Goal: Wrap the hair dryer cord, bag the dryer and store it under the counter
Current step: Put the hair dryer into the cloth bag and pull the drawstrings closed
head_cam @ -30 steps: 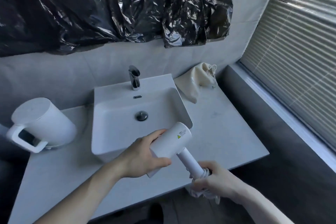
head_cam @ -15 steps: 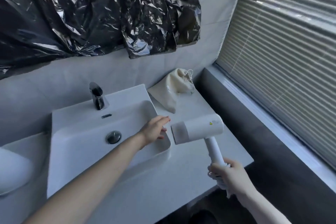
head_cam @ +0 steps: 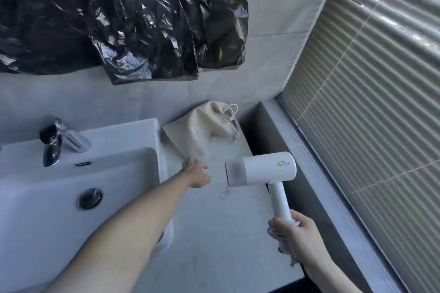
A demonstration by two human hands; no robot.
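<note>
So the person's right hand [head_cam: 300,235] has its fingers curled tight around the bottom of the hair dryer [head_cam: 263,169] handle, and the white cord [head_cam: 284,246] looks bunched up inside that same grip, a bit of it poking out below the fingers. Probably held that way so the wrap doesn't come undone while the other hand goes for the bag. The dryer body sits up above the right fingers, barrel level and its open end facing toward the left hand, hovering over the counter [head_cam: 214,233] rather than resting on it. The left hand [head_cam: 196,172] is stretched out with fingers loosely spread, not gripping anything yet, fingertips just at the near corner of the cream drawstring bag [head_cam: 209,128]; can't tell if they're actually touching the fabric. The bag lies slumped on the counter just past those fingertips, with the gathered drawstring end farthest from them, against the wall. It looks mostly flat and limp, so likely nothing in it, though the inside isn't visible. The sink [head_cam: 78,173] off to the side of the left forearm is empty too, just the drain plug. Wrapping seems done, bagging next.
</note>
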